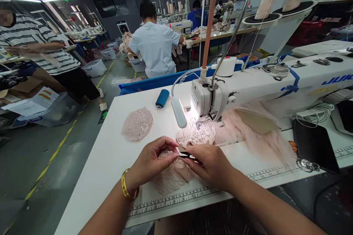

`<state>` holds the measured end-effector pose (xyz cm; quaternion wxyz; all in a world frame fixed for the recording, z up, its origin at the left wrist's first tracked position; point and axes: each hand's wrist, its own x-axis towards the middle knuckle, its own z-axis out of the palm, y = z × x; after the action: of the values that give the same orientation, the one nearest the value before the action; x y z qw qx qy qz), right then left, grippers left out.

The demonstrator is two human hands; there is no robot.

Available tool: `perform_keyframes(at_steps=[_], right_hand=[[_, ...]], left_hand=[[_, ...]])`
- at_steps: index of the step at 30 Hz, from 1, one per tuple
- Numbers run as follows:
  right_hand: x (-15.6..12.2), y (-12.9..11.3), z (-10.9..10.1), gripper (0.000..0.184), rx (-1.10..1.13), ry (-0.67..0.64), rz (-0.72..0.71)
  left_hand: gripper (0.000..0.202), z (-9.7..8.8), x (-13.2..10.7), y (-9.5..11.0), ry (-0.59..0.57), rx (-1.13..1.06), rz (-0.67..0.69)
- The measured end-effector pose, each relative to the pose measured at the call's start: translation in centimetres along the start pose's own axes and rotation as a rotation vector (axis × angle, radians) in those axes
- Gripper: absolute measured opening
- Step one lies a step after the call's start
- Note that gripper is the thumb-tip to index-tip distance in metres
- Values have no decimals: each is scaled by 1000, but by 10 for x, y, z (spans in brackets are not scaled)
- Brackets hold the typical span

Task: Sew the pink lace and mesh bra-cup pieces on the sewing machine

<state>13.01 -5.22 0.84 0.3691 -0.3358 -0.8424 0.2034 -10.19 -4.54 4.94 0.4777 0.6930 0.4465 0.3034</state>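
Note:
My left hand (158, 159) pinches the edge of a pale pink lace piece (173, 180) above the front of the table. Gripped in my right hand (211, 163) is a small pair of black thread snips (188, 155), its blades pointing left at the edge by my left fingertips. More lace (195, 132) lies just behind, under the lit head of the white sewing machine (205, 99). Sheer pink fabric (250, 136) spreads to the right of the needle area. A separate round lace piece (137, 125) lies flat on the left of the table.
A blue thread spool (162, 98) lies beside the lamp (179, 112). A printed ruler (176, 202) runs along the table's front edge. At right are a black tablet-like object (314, 145) and a coiled cable (314, 114). A person (154, 44) sits ahead; another (41, 44) stands left.

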Motion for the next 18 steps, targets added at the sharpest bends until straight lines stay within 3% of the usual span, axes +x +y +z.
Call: perform_keyframes(at_steps=[18], right_hand=[[0,2,1,23,-69,39,-51]], left_hand=[[16,3,0,2,35,17,-2]])
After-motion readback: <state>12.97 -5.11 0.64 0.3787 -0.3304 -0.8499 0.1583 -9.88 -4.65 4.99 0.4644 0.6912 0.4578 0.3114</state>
